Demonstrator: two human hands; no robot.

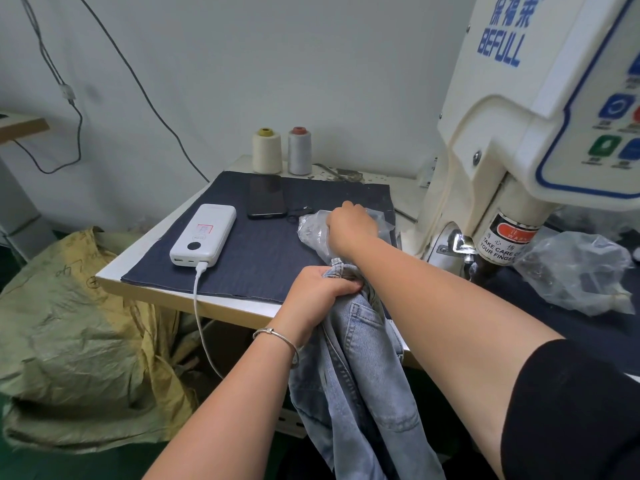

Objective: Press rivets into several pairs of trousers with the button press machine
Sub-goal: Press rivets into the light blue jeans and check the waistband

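Head view: left hand (318, 292) fingers clamp the jeans (360, 375), right hand (351, 226) fingers hidden in the rivet bag (311, 230); next, load the press (519, 133)

Right hand (349, 225) fingertips buried in the clear plastic bag (313, 233), contents not readable. Button press machine (540, 133) cut off top & right; jeans (360, 386) run off bottom edge.
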